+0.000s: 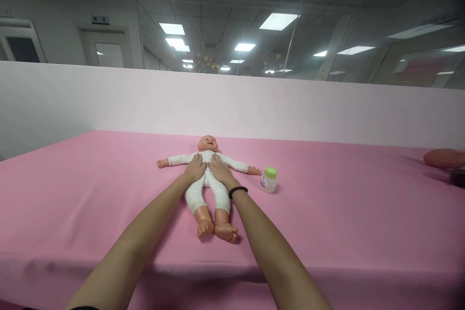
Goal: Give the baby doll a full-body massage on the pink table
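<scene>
The person's left hand (195,168) and right hand (220,170) rest flat on the chest of a baby doll (205,179) in white clothes, lying face up on a pink-covered table (327,213), with a green-capped bottle (269,180) standing just beside the doll's outstretched arm and a black beaded bracelet (238,192) on the right wrist.

From where I stand, a long table (90,193) takes up most of the view, covered by a pink cloth (327,213) that drapes over its front edge in soft creases. Near the middle, a baby doll (207,193) in a white long-sleeved suit lies on its back, arms spread, bare feet toward the near edge. A small bottle (269,182) with a green cap stands upright just beside its outstretched hand on the right. Well apart, at the far right, sits a rounded orange-brown object (443,158), cut off by the frame, with something dark (458,177) beside it, too dim to make out
</scene>
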Tool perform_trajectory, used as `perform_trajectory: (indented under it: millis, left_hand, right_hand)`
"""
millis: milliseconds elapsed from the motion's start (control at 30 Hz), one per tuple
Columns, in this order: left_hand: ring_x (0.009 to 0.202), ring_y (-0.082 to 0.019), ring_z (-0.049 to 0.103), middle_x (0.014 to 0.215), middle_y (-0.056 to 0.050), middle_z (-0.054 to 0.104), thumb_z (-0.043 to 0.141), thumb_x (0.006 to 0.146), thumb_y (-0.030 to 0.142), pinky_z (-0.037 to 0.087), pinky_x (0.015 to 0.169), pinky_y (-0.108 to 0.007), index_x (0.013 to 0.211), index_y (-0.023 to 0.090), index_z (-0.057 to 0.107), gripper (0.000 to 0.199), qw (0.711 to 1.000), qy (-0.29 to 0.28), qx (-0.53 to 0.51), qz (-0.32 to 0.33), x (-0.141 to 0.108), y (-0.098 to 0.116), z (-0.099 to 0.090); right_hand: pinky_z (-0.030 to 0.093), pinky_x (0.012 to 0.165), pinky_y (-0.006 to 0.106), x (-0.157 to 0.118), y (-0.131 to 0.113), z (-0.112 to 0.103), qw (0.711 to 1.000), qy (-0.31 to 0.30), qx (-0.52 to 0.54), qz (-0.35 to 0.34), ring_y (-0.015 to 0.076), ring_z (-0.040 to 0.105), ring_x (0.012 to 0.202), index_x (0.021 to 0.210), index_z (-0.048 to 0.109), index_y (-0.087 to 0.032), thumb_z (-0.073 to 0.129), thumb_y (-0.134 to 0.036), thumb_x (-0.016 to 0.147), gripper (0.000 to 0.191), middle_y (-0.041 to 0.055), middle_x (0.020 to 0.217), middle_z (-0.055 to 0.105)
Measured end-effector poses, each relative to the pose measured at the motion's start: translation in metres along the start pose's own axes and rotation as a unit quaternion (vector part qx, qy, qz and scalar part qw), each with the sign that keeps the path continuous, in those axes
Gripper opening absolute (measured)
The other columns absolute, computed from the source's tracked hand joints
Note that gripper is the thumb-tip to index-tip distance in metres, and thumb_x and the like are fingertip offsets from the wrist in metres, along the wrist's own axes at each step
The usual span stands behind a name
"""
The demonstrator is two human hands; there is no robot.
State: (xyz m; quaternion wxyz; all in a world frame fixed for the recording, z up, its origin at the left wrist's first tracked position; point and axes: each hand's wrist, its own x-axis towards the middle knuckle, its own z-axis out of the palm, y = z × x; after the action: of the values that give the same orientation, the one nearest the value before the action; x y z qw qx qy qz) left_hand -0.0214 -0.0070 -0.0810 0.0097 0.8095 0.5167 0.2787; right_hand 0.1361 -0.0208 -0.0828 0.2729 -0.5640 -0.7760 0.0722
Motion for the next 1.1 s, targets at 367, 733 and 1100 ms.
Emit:
perform_trajectory:
  millis: [367, 733, 1100]
  left_hand:
    - [0.113, -0.024, 0.064, 0.12, -0.01, 0.07, 0.032, 0.099, 0.032, 0.047, 0.099, -0.038, 0.118, 0.02, 0.065, 0.04, 0.998, 0.025, -0.044, 0.04, -0.012, 0.008, -0.014]
    - [0.117, -0.031, 0.062, 0.122, -0.017, 0.067, 0.037, 0.098, 0.036, 0.045, 0.102, -0.048, 0.102, 0.016, 0.065, 0.035, 0.996, 0.03, -0.089, -0.005, -0.006, -0.006, -0.002]
    - [0.146, -0.026, 0.033, 0.151, -0.008, 0.048, 0.036, 0.096, 0.031, 0.026, 0.121, -0.044, 0.139, 0.016, 0.054, 0.049, 0.992, -0.008, -0.119, 0.029, -0.002, -0.008, 0.001]
  right_hand:
    - [0.032, 0.114, 0.033, -0.007, -0.018, -0.012, 0.994, 0.017, 0.037, -0.1, 0.0195, 0.047, 0.136, 0.132, 0.06, -0.015, 0.034, -0.025, 0.101, 0.042, 0.0125, 0.144, 0.054]
    - [0.038, 0.108, 0.038, -0.013, -0.016, -0.012, 0.996, 0.079, -0.013, 0.034, 0.0309, 0.052, 0.129, 0.127, 0.059, -0.004, 0.046, -0.044, 0.098, 0.051, 0.0243, 0.135, 0.057]
    - [0.019, 0.121, 0.043, -0.009, -0.014, -0.013, 0.999, -0.011, 0.034, 0.004, 0.0262, 0.022, 0.15, 0.151, 0.037, -0.007, 0.033, -0.031, 0.101, 0.056, 0.0131, 0.16, 0.029]
